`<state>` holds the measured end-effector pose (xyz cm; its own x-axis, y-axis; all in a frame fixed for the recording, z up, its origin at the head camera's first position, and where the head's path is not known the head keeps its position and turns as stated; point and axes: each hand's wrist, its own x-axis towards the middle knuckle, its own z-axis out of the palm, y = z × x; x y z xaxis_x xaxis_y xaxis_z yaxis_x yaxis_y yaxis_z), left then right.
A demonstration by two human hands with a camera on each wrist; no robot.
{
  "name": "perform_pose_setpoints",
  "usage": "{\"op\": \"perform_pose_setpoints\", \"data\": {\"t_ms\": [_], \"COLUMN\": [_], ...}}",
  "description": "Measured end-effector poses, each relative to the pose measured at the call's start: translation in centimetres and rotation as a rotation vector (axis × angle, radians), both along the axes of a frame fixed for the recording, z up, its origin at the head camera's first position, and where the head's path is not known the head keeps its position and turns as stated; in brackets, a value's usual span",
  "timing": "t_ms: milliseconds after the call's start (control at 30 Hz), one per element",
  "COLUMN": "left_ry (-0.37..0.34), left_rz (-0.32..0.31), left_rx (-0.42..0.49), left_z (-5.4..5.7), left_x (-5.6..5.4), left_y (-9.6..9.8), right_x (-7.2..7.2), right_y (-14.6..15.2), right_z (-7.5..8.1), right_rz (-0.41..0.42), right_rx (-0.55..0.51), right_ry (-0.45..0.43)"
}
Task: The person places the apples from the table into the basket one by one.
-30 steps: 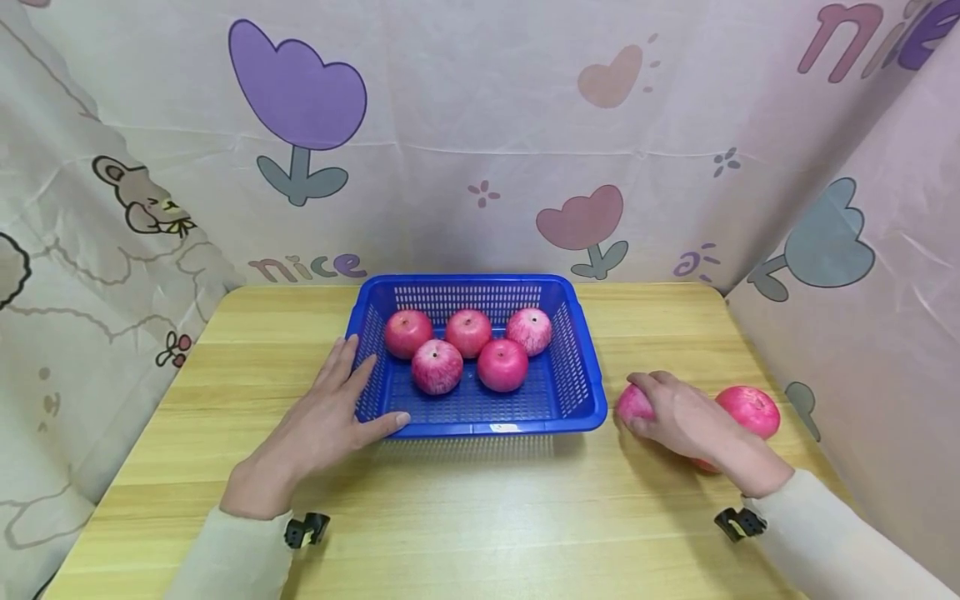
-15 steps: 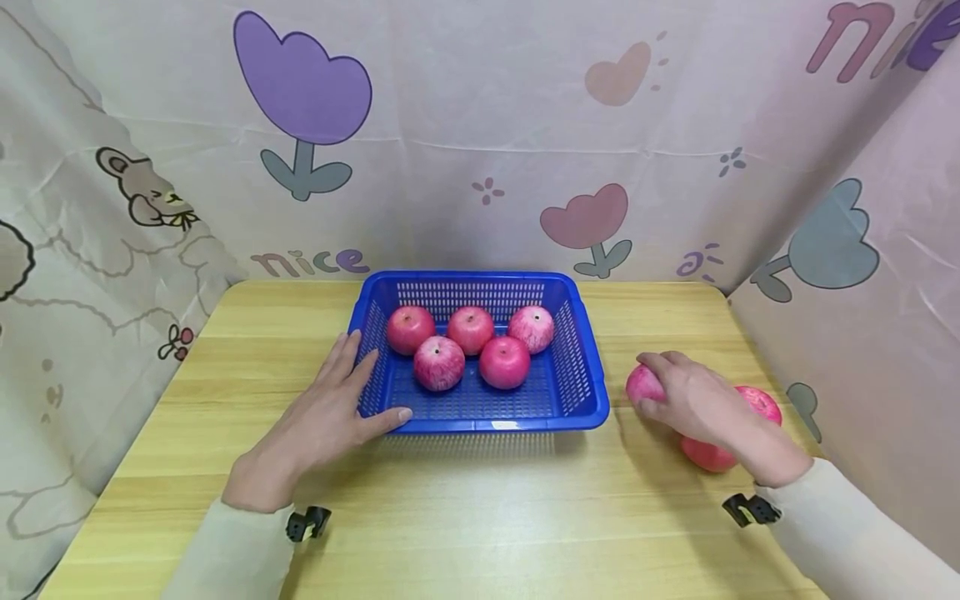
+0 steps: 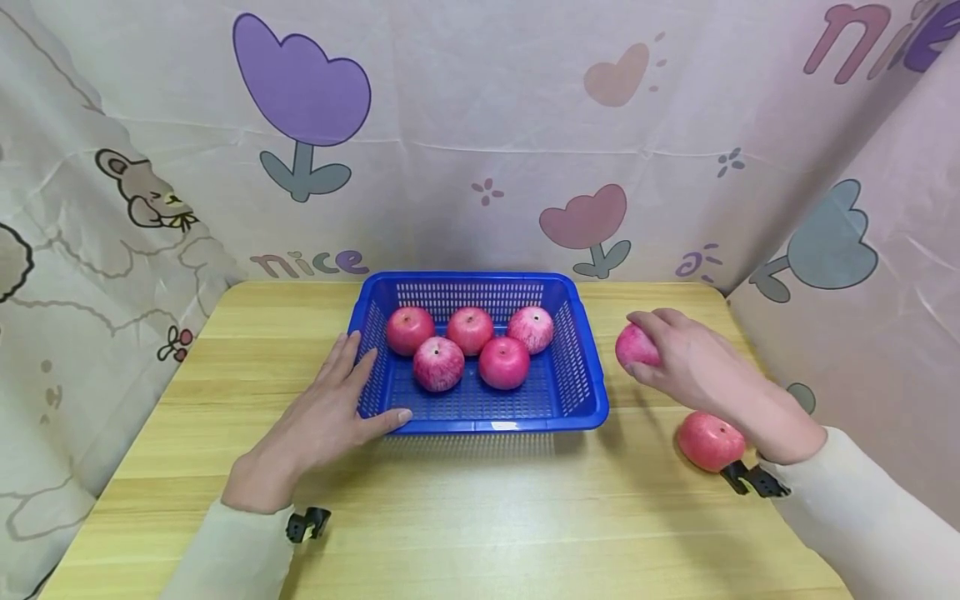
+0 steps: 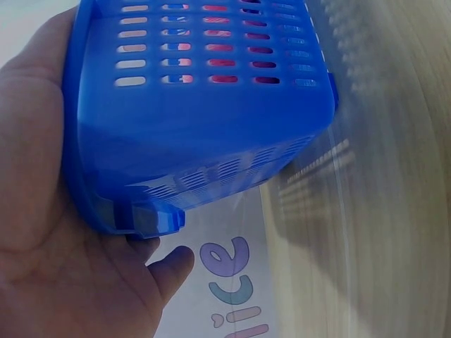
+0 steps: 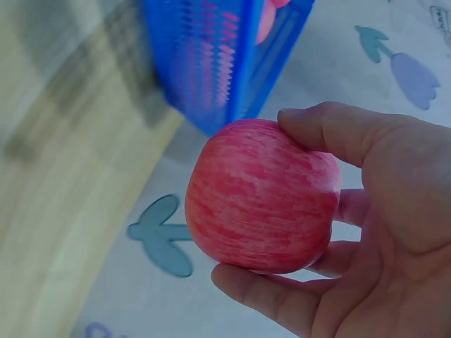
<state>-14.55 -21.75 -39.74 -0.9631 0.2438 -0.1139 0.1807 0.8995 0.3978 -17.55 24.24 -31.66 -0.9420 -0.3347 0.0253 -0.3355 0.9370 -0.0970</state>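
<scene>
My right hand [image 3: 693, 358] grips a pink-red apple [image 3: 636, 346] between thumb and fingers, lifted over the table to the right of the blue basket [image 3: 495, 427]. The right wrist view shows the same apple [image 5: 261, 197] whole, its skin streaked. At the basket's left front corner my left hand [image 3: 318, 425] rests with fingers spread, thumb lying over the front rim. In the left wrist view its palm touches the basket's rim [image 4: 84, 169]. Several apples lie inside, among them a streaked apple [image 3: 438, 364] and a plainer apple [image 3: 504, 363].
Another apple [image 3: 711, 442] sits on the wooden table [image 3: 480, 517] below my right wrist. My right arm may hide more of the table behind it. A printed cloth [image 3: 450, 100] hangs behind the table and along both sides.
My right hand has raised the apple off the table and moved it away from me. The apple at the far right is now hidden by the right arm. My left hand stays on the basket.
</scene>
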Motion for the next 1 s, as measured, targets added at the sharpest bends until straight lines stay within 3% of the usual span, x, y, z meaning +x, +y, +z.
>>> {"op": "perform_pose_setpoints", "data": {"t_ms": [233, 467, 633, 800, 1000], "left_ry": [-0.002, 0.000, 0.000, -0.003, 0.003], "left_rz": [0.004, 0.008, 0.006, 0.008, 0.008], "left_rx": [0.003, 0.002, 0.006, 0.006, 0.004], "left_z": [0.0, 0.1, 0.0, -0.1, -0.1], "left_x": [0.0, 0.1, 0.1, 0.1, 0.1], "left_y": [0.1, 0.0, 0.1, 0.1, 0.0], "right_x": [-0.2, -0.8, -1.3, -1.6, -1.9], "right_y": [-2.5, -5.2, -7.0, -8.7, -11.1], "right_z": [1.3, 2.0, 1.9, 2.0, 2.4], "right_rz": [-0.008, 0.027, 0.087, 0.154, 0.203], "right_rx": [-0.011, -0.089, -0.129, -0.113, -0.087], "right_ry": [-0.035, -0.054, -0.020, 0.025, 0.018]}}
